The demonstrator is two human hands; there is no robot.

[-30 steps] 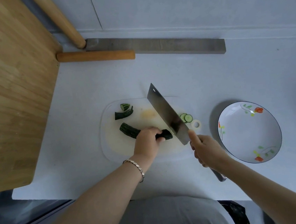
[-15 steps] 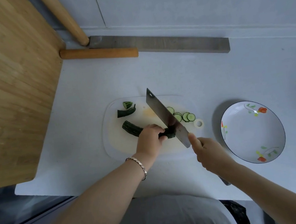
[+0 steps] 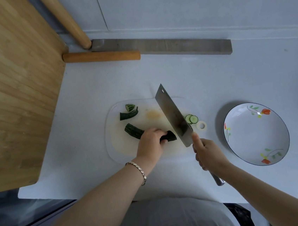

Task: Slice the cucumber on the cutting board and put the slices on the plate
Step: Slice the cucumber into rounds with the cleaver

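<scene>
While the cucumber (image 3: 134,131) lies on the cutting board (image 3: 119,149), long axis running far-left to near-right, the left hand (image 3: 150,143) curls its fingers over it. Its bare cut end sits just left of the cleaver (image 3: 174,117), which the right hand (image 3: 208,154) grips. A few slices (image 3: 192,118) lie beyond the blade. The plate (image 3: 253,135), further right on the counter (image 3: 159,78), holds nothing.

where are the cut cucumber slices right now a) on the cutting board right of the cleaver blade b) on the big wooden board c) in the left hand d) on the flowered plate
a: the round slices lie on the cutting board just right of the cleaver, and the plate holds none.
</scene>
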